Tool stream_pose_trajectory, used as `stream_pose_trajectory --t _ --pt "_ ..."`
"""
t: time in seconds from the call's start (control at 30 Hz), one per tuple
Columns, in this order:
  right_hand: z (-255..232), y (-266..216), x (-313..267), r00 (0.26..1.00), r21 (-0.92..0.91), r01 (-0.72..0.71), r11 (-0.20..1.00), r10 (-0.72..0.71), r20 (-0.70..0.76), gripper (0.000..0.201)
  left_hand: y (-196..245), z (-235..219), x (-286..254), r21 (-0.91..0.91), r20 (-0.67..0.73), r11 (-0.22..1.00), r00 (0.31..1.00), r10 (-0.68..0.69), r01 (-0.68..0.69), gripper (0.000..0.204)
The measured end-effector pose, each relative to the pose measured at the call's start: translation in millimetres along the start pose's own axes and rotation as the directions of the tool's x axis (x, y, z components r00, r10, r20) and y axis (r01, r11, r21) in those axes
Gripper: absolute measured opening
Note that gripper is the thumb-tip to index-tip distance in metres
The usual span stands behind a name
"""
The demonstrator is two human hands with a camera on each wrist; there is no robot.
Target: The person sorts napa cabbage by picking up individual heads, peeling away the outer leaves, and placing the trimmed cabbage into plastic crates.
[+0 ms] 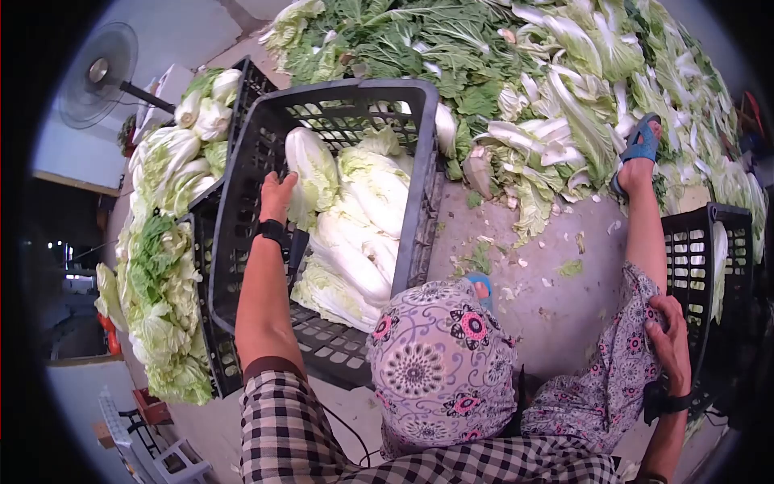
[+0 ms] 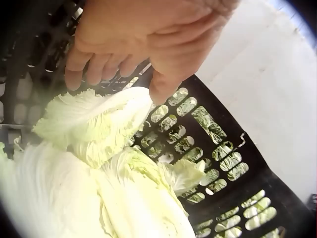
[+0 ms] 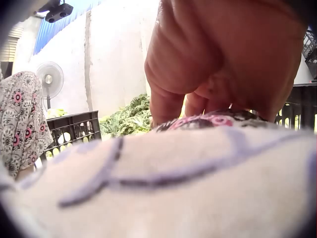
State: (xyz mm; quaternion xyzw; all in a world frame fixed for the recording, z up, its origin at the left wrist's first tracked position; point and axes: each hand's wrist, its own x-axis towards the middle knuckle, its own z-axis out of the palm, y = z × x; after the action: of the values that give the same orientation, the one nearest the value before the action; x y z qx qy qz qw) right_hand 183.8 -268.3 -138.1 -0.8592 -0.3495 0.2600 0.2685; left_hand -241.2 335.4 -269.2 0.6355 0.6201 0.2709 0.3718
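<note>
A black plastic crate [image 1: 425, 161] stands in front of me with several pale napa cabbages [image 1: 371, 189] lying in it. Inside its left side, my left hand [image 1: 276, 198] is at one napa cabbage [image 2: 106, 121]. In the left wrist view the fingers hang spread along the far side of that cabbage, and the thumb is right at its white base end. My right hand [image 1: 671, 339] rests on the knee of my flower-patterned trousers [image 1: 601, 379]. The right wrist view shows its fingers lying down over the cloth.
More cabbages [image 1: 169, 169] fill black crates along the left. A large heap of loose cabbage leaves [image 1: 484, 73] covers the floor ahead. Another black crate [image 1: 730, 213] stands at the right, by my leg. A fan [image 1: 98, 73] is at the far left.
</note>
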Motion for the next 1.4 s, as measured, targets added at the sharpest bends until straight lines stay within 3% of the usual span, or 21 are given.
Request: stream_pose_trajectory --t 0.07,0.17,0.2,0.3,0.4,0.5,0.53,0.67,0.7,0.77,0.83,0.93,1.03,1.1,1.2,1.33,1.4 --pt "0 0 5 0.999 -0.01 -0.04 0.999 0.04 0.003 0.049 -19 10 26 0.147 0.001 0.989 1.0 -0.021 0.021 0.074" --pt "0 3 8 0.998 0.026 -0.067 0.997 0.067 -0.009 0.046 -21 46 23 -0.051 -0.043 0.996 0.996 0.073 -0.075 0.076" --pt "1 3 8 0.997 0.035 -0.069 0.997 0.07 -0.016 0.045 -25 56 26 -0.062 -0.142 0.992 0.985 0.097 -0.106 0.069" --pt "2 2 10 0.997 0.044 -0.069 0.997 0.071 -0.037 0.042 -18 60 40 0.144 0.008 0.987 0.997 0.073 -0.074 0.063" --pt "3 1 11 0.996 0.051 -0.068 0.996 0.071 -0.046 0.041 -6 59 38 0.413 -0.115 0.911 0.991 0.069 -0.016 0.057" --pt "4 3 9 0.996 0.087 -0.049 0.995 0.054 -0.066 0.04 -6 55 20 0.16 -0.153 0.974 0.971 0.185 -0.16 0.054" --pt "5 1 8 0.997 0.08 -0.044 0.996 0.049 -0.067 0.04 4 55 3 -0.088 -0.154 0.982 0.976 0.154 -0.169 0.048" --pt "4 12 6 0.999 0.033 0.011 0.999 -0.009 -0.048 0.044 37 19 -20 -0.262 -0.187 0.924 0.954 0.236 -0.28 0.046" --pt "-2 15 -5 0.999 0.046 0.002 0.999 -0.001 -0.037 0.048 97 6 -63 -0.607 -0.091 0.733 0.943 0.32 -0.307 0.046" --pt "-5 1 -1 1.0 0.072 -0.03 0.997 0.029 0.005 0.054 141 -15 -90 -0.634 -0.022 0.706 0.919 0.393 -0.317 0.047" --pt "-5 -2 -3 0.998 0.096 0.052 0.994 -0.054 0.021 0.07 187 -27 -125 -0.608 0.021 0.712 0.889 0.457 -0.352 0.051" --pt "-7 -42 -2 0.937 0.068 0.346 0.936 -0.342 -0.075 0.091 256 -33 -209 -0.645 0.228 0.714 0.824 0.519 -0.272 0.057" --pt "-10 -87 0 0.798 0.137 0.598 0.789 -0.573 -0.186 0.111 289 -22 -268 -0.614 0.319 0.736 0.763 0.561 -0.284 0.064" --pt "-3 -110 -3 0.627 0.062 0.763 0.643 -0.713 -0.315 0.119 308 -11 -324 -0.614 0.405 0.745 0.707 0.58 -0.259 0.066" --pt "9 -132 -22 0.57 0.368 0.813 0.451 -0.744 -0.349 0.117 319 7 -386 -0.612 0.544 0.767 0.602 0.585 -0.193 0.064" --pt "14 -116 -51 0.693 0.677 0.659 0.329 -0.616 -0.375 0.11 344 26 -439 -0.554 0.636 0.805 0.515 0.575 -0.214 0.078" --pt "5 -103 -60 0.777 0.73 0.574 0.372 -0.53 -0.341 0.103 346 35 -445 -0.537 0.683 0.826 0.486 0.546 -0.172 0.08"
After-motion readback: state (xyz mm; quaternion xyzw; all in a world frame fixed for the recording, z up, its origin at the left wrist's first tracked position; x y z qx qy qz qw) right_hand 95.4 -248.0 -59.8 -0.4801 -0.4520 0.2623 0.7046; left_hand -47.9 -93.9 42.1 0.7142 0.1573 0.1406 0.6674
